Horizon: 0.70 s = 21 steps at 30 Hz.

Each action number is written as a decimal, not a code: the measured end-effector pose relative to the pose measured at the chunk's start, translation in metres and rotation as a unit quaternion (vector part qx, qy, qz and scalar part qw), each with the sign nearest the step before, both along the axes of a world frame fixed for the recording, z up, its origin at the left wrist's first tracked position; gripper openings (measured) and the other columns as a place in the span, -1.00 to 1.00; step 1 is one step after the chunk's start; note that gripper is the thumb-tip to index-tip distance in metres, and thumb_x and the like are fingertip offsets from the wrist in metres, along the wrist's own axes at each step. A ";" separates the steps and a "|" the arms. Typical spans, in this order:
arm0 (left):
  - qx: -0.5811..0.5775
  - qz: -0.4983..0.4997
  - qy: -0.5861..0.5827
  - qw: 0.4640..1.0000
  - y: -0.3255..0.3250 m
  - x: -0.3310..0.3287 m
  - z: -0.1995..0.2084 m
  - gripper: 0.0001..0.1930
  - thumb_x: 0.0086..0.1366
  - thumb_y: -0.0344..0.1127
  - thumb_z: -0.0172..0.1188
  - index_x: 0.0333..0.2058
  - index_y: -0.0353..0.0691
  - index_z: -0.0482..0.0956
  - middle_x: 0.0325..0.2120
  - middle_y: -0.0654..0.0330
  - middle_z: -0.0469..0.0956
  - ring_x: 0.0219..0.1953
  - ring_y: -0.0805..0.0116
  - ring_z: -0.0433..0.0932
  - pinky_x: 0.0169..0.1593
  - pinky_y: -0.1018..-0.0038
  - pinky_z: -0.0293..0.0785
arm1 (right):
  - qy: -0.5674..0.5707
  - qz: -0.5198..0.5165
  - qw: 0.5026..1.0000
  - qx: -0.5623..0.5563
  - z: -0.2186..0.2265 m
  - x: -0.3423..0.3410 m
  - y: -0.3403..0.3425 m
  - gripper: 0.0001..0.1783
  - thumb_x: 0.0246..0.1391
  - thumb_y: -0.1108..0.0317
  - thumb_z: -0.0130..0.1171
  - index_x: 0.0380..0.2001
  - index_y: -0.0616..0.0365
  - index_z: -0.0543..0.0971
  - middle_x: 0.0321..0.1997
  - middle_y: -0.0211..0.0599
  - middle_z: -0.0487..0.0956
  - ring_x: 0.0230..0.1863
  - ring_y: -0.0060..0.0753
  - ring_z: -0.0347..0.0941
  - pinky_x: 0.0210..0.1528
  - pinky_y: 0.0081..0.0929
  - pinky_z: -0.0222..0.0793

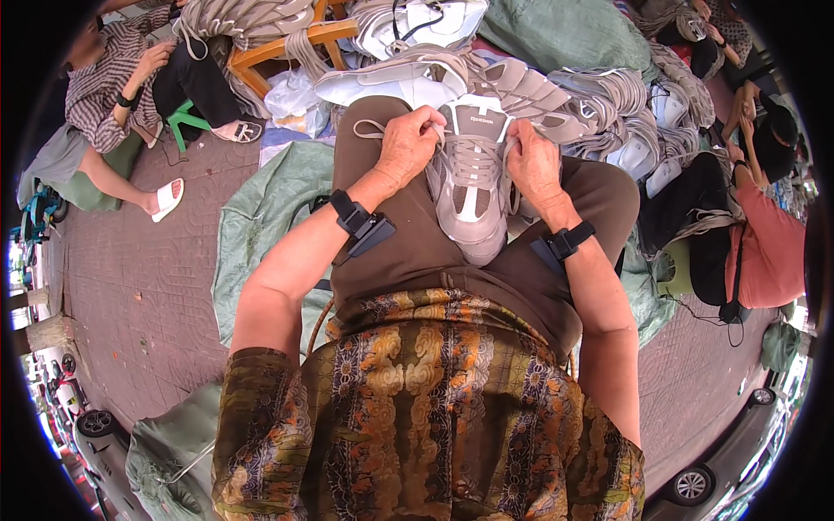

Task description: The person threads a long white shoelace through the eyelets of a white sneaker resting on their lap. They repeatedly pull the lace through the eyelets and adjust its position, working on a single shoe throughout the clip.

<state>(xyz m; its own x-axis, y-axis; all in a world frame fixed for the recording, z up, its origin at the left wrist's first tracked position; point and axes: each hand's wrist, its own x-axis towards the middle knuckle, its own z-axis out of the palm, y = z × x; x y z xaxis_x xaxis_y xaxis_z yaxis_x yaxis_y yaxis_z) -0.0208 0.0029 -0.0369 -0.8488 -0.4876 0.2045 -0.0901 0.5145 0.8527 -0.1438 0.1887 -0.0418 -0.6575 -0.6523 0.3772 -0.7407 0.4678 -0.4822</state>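
Observation:
A grey-beige sneaker (466,204) rests between my thighs, its toe pointing toward me and its tongue up at the far end. Laces (473,165) run crosswise over its front. At the left of the tongue, my left hand (410,146) is closed in a pinch on a shoelace, and a loop of the lace (368,129) sticks out beside it. My right hand (533,163) pinches at the tongue's right side, fingers curled, apparently on the other end of the lace; its fingertips partly hide what they hold.
Piles of sneaker uppers (530,91) lie just beyond my knees. A wooden stool (334,35) stands behind, near a green sack (565,35). People sit at left (104,95) and right (769,234). Green sheeting (261,234) spreads under my legs on the paved ground (139,278).

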 end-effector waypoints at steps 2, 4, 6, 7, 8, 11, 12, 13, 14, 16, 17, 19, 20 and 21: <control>0.009 0.005 0.001 1.000 -0.001 -0.002 0.000 -0.85 0.18 -0.34 0.09 -0.31 -0.24 0.56 -0.46 0.02 0.57 -0.41 0.16 0.51 -0.24 0.39 0.42 | -0.015 0.013 1.000 -0.006 -0.001 -0.005 0.000 -0.80 -0.07 0.56 -0.01 -0.30 0.14 0.43 -0.50 0.04 0.52 -0.38 0.17 0.47 -0.32 -0.06 0.35; -0.020 0.010 0.040 0.999 -0.002 -0.004 -0.006 -0.86 0.12 -0.46 0.05 -0.34 -0.22 0.56 -0.56 0.04 0.52 -0.52 0.22 0.49 -0.36 0.40 0.41 | -0.026 0.032 0.999 -0.009 -0.001 -0.010 0.000 -0.81 -0.04 0.59 -0.04 -0.31 0.15 0.42 -0.49 -0.02 0.52 -0.37 0.18 0.47 -0.32 -0.13 0.36; -0.035 0.010 0.050 0.998 -0.001 -0.003 -0.008 -0.84 0.09 -0.52 0.02 -0.35 -0.22 0.54 -0.59 0.03 0.51 -0.55 0.18 0.50 -0.39 0.37 0.42 | -0.024 0.041 0.998 -0.033 -0.009 -0.014 0.002 -0.81 -0.03 0.60 -0.06 -0.30 0.15 0.42 -0.53 -0.05 0.52 -0.43 0.10 0.48 -0.35 -0.20 0.36; -0.046 0.006 0.057 0.997 -0.001 -0.004 -0.009 -0.84 0.09 -0.52 0.02 -0.35 -0.21 0.54 -0.58 0.03 0.51 -0.53 0.16 0.51 -0.38 0.36 0.42 | -0.024 0.045 0.998 -0.045 -0.013 -0.016 0.003 -0.81 -0.03 0.60 -0.06 -0.30 0.16 0.42 -0.54 -0.07 0.52 -0.47 0.06 0.49 -0.37 -0.24 0.36; -0.057 0.002 0.064 0.996 -0.001 -0.004 -0.011 -0.84 0.09 -0.52 0.02 -0.35 -0.21 0.54 -0.57 0.02 0.52 -0.52 0.13 0.51 -0.37 0.35 0.43 | -0.077 0.043 0.995 -0.036 -0.016 -0.019 0.005 -0.80 -0.02 0.61 -0.08 -0.30 0.16 0.41 -0.59 -0.16 0.51 -0.58 -0.20 0.46 -0.44 -0.36 0.34; -0.060 -0.010 0.064 0.996 -0.001 -0.004 -0.011 -0.82 0.09 -0.53 0.01 -0.31 -0.22 0.51 -0.55 0.02 0.52 -0.47 0.06 0.53 -0.33 0.30 0.44 | -0.093 0.027 0.995 -0.027 -0.022 -0.021 0.006 -0.78 -0.02 0.64 -0.11 -0.29 0.17 0.41 -0.61 -0.22 0.50 -0.62 -0.41 0.42 -0.48 -0.43 0.33; -0.055 -0.013 0.068 0.996 -0.001 -0.004 -0.011 -0.81 0.09 -0.53 0.01 -0.31 -0.23 0.51 -0.55 0.02 0.52 -0.47 0.06 0.53 -0.33 0.30 0.43 | -0.096 0.028 0.995 -0.025 -0.020 -0.020 0.005 -0.78 -0.02 0.64 -0.11 -0.28 0.18 0.41 -0.61 -0.24 0.50 -0.62 -0.43 0.40 -0.48 -0.45 0.33; -0.050 -0.015 0.073 0.996 -0.001 -0.005 -0.010 -0.81 0.09 -0.53 0.01 -0.30 -0.23 0.50 -0.55 0.02 0.52 -0.47 0.07 0.53 -0.33 0.30 0.43 | -0.095 0.029 0.995 -0.023 -0.020 -0.020 0.005 -0.78 -0.02 0.64 -0.11 -0.28 0.18 0.41 -0.61 -0.23 0.50 -0.62 -0.43 0.40 -0.48 -0.45 0.33; -0.059 -0.019 0.071 0.996 -0.001 -0.005 -0.010 -0.81 0.09 -0.53 0.00 -0.29 -0.23 0.50 -0.55 0.02 0.52 -0.46 0.05 0.53 -0.32 0.28 0.43 | -0.093 0.029 0.995 -0.021 -0.021 -0.021 0.005 -0.78 -0.02 0.64 -0.11 -0.28 0.18 0.41 -0.60 -0.23 0.50 -0.62 -0.43 0.41 -0.47 -0.45 0.33; -0.078 -0.027 0.066 0.994 -0.001 -0.006 -0.008 -0.79 0.09 -0.54 -0.01 -0.28 -0.23 0.49 -0.54 0.02 0.52 -0.45 0.03 0.53 -0.32 0.24 0.44 | -0.083 0.032 0.996 -0.021 -0.021 -0.021 0.004 -0.78 -0.02 0.64 -0.10 -0.28 0.18 0.41 -0.59 -0.20 0.51 -0.60 -0.36 0.43 -0.46 -0.41 0.34; -0.127 -0.039 0.083 0.988 -0.003 -0.009 -0.010 -0.79 0.09 -0.54 -0.01 -0.27 -0.22 0.48 -0.54 0.01 0.52 -0.44 0.02 0.53 -0.32 0.22 0.44 | -0.075 0.034 0.996 -0.021 -0.021 -0.021 0.005 -0.77 -0.02 0.64 -0.10 -0.27 0.17 0.41 -0.58 -0.17 0.52 -0.58 -0.29 0.46 -0.45 -0.38 0.36; -0.223 -0.063 0.115 0.966 -0.004 -0.014 -0.010 -0.78 0.08 -0.55 -0.02 -0.27 -0.21 0.48 -0.53 0.00 0.53 -0.43 -0.02 0.53 -0.32 0.17 0.44 | -0.028 0.046 0.998 -0.020 -0.017 -0.019 0.003 -0.76 -0.03 0.64 -0.08 -0.25 0.16 0.41 -0.55 -0.10 0.53 -0.53 -0.12 0.49 -0.41 -0.29 0.37; -0.240 -0.074 0.120 0.960 -0.004 -0.015 -0.011 -0.77 0.08 -0.56 -0.03 -0.26 -0.20 0.47 -0.53 -0.02 0.52 -0.43 -0.04 0.53 -0.31 0.15 0.43 | 0.012 0.056 0.998 -0.019 -0.015 -0.017 0.002 -0.74 -0.03 0.64 -0.07 -0.24 0.16 0.41 -0.53 -0.06 0.53 -0.49 -0.03 0.50 -0.39 -0.24 0.38; -0.257 -0.086 0.126 0.954 -0.002 -0.016 -0.004 -0.76 0.08 -0.56 -0.03 -0.25 -0.20 0.47 -0.54 -0.03 0.52 -0.43 -0.05 0.53 -0.31 0.13 0.43 | 0.052 0.063 0.997 -0.018 -0.011 -0.015 0.002 -0.73 -0.04 0.64 -0.06 -0.23 0.15 0.41 -0.51 -0.03 0.54 -0.45 0.06 0.51 -0.37 -0.19 0.38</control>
